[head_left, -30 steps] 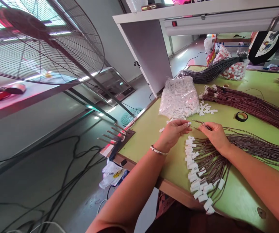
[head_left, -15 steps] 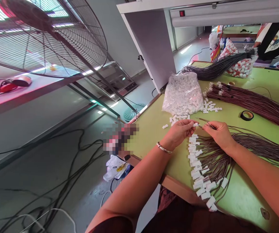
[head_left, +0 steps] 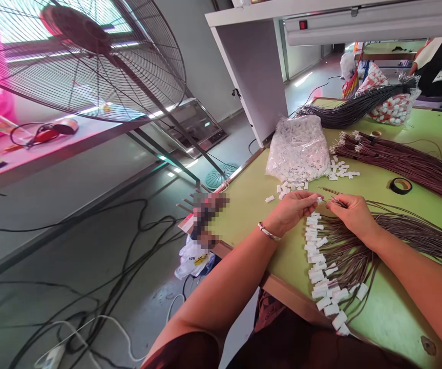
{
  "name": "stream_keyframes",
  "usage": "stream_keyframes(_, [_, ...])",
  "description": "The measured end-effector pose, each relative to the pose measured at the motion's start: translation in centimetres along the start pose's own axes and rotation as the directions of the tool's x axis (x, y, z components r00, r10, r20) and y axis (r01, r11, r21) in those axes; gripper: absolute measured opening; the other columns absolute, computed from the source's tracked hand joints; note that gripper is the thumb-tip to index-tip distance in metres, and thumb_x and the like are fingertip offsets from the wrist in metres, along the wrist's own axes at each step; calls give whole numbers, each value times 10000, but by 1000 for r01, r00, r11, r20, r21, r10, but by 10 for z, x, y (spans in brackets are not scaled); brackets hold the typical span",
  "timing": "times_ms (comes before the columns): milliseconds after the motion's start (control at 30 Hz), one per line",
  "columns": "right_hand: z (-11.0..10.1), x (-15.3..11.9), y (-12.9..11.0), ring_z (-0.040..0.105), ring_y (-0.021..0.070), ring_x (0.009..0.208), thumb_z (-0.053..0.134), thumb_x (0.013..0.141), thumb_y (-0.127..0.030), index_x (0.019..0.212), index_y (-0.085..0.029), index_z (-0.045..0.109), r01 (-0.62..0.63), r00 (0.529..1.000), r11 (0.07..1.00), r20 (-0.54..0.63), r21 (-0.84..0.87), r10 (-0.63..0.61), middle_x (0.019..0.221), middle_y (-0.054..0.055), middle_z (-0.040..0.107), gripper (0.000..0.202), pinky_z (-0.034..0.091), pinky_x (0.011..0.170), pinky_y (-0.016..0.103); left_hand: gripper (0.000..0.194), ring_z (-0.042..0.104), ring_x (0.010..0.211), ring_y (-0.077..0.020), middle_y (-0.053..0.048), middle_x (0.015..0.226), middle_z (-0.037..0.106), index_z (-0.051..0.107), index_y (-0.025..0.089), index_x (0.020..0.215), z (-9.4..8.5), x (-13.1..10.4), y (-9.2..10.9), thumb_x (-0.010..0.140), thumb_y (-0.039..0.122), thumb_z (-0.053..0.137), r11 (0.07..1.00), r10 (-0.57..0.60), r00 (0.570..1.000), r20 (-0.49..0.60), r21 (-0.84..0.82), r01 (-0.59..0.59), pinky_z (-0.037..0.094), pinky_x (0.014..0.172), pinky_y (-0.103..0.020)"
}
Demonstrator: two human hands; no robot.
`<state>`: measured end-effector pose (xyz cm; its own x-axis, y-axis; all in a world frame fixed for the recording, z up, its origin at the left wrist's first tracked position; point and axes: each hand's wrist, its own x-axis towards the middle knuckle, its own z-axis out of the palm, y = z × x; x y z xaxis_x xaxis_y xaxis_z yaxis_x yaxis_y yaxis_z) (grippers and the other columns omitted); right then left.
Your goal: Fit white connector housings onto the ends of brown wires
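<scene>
Between the fingertips of my left hand (head_left: 296, 207) is a small white connector housing (head_left: 319, 199). My right hand (head_left: 349, 212) pinches thin brown wires (head_left: 336, 202), their ends pointing at the housing. Whether a wire tip sits inside the housing is too small to tell. Below both hands, a column of white connectors (head_left: 316, 259) lies on the green table, joined to a fanned bundle of brown wires (head_left: 349, 251) that runs off to the right. Loose white housings (head_left: 292, 188) lie just beyond my left hand, beside a clear plastic bag (head_left: 299, 146) full of them.
A roll of black tape (head_left: 400, 185) and a dark red wire bundle (head_left: 405, 161) lie to the right. Farther back are a black wire bundle (head_left: 343, 107) and a bag of red-and-white parts (head_left: 393, 107). A large fan (head_left: 90, 56) stands left; cables (head_left: 128, 256) cross the floor.
The whole view has shifted, so the table and hands appear slightly farther right. Both hands keep their hold, the housing and wire ends still close together.
</scene>
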<state>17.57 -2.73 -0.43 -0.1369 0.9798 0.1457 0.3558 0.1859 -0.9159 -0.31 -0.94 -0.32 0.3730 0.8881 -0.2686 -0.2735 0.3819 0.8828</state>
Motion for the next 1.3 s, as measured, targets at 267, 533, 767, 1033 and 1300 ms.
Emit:
stream_keyframes(267, [-1,0,-3,255,96,549,550,712,-404,506,-191,364,-4,1000,999,18,-34,4,544,-34,270,350,220,502,251,347,393,467,-26,19,574,511,693,91,787,-1,1,2,628,389,770,987,26,999,42,158,-32,199,413,-175])
stream_keyframes(533, [-2,-1,-1,256,95,548,542,730,-390,507,-188,374,35,999,998,40,-49,-33,545,-32,275,345,219,493,247,363,370,472,-36,21,562,494,695,96,802,-10,2,4,660,426,742,960,35,995,98,273,-61,201,432,-194])
stream_keyframes(767, [0,-1,11,327,93,537,533,769,-338,564,-170,524,106,992,978,92,-181,-91,532,-36,391,265,255,511,232,319,394,455,-34,43,533,507,607,124,818,-4,3,3,673,370,750,952,81,990,113,285,-110,231,426,-175])
stream_keyframes(1033, [-1,-2,11,335,95,529,548,775,-381,601,-171,550,113,992,974,74,-196,-100,529,-36,426,272,280,508,226,339,424,397,-25,21,540,578,535,129,735,6,4,-4,686,391,743,965,61,996,63,251,-75,261,374,-155])
stream_keyframes(1300, [-3,-3,10,366,100,510,500,715,-221,606,-172,587,158,987,937,48,-311,-151,501,-33,451,147,305,523,231,293,404,360,-20,37,507,559,507,137,716,8,3,-3,728,334,723,968,69,998,13,243,-70,259,349,-156])
